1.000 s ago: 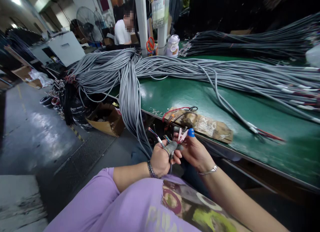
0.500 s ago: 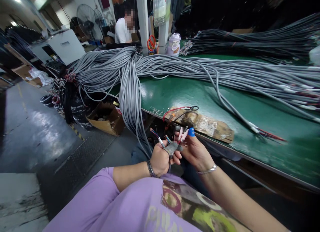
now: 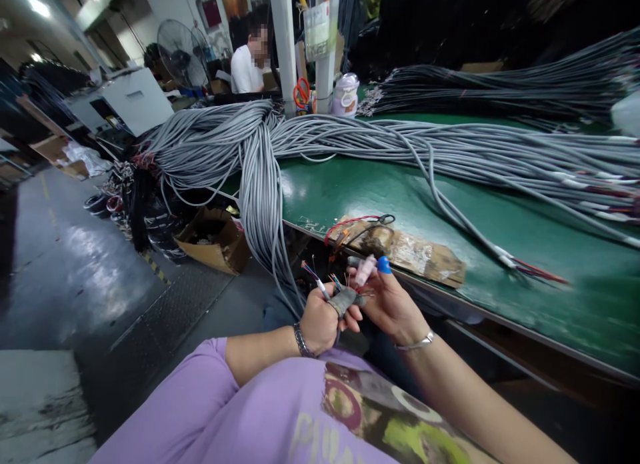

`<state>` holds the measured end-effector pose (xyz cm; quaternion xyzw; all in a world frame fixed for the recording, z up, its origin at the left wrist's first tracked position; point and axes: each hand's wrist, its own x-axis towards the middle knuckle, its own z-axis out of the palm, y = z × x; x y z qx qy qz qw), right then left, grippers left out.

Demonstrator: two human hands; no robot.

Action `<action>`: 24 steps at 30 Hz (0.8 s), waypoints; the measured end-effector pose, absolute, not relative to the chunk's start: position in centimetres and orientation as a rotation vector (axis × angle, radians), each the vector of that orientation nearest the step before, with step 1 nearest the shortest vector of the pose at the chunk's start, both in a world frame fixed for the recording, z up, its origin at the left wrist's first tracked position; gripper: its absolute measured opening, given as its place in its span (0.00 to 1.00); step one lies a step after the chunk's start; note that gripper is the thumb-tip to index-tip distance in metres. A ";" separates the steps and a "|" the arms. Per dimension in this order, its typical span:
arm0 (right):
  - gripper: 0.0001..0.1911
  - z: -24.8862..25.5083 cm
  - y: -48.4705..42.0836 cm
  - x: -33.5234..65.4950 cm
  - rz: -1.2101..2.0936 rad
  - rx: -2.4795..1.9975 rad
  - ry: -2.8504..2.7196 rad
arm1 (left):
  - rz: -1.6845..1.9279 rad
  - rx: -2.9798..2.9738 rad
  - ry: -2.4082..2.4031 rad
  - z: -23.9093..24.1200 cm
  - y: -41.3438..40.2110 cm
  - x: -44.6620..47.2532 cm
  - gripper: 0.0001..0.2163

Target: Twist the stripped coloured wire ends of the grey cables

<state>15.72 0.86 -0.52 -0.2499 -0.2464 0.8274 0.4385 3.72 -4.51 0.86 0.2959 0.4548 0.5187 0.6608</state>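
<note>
In the head view, my left hand (image 3: 321,321) is closed around a grey cable, its fingers curled in. A white-sleeved cable end (image 3: 323,288) with thin coloured wires sticks up from the fist. Worn grey wrapping (image 3: 343,301) covers the left thumb, and more fine wires fan out beside it. My right hand (image 3: 395,311) is close against the left, with a blue cover (image 3: 383,265) on one fingertip. Between its fingers is a small pale pink clip-like piece (image 3: 366,269), blurred and lying near the wire ends. The fingers partly hide the contact between them.
Grey cables (image 3: 450,144) lie across the green table (image 3: 350,184), and a thick bundle hangs over its edge. Taped cardboard (image 3: 415,254) with a red and a black wire sits at the front edge. A cardboard box (image 3: 215,241) stands below. A person (image 3: 246,67) sits behind.
The pale pink piece has turned in my right fingers; its two spread arms showed earlier and now look closed together and blurred. My left hand keeps its hold on the cable.
</note>
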 end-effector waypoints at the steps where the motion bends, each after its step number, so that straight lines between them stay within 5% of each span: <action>1: 0.23 -0.4 0.9 15.9 2.025 -0.653 -0.620 | 1.174 0.689 1.030 0.7 -4.6 3.6 0.21; 6: 0.28 0.1 0.5 18.1 2.110 -0.804 -0.936 | 1.112 0.834 1.063 0.1 -5.1 2.8 0.20; 18: 0.19 2.4 -0.1 18.7 1.732 -1.049 -1.779 | 0.596 1.135 1.037 0.1 -5.2 2.2 0.17; 24: 0.24 1.6 -0.7 19.2 1.682 -1.092 -1.639 | 0.629 1.031 1.071 0.2 -5.1 2.0 0.17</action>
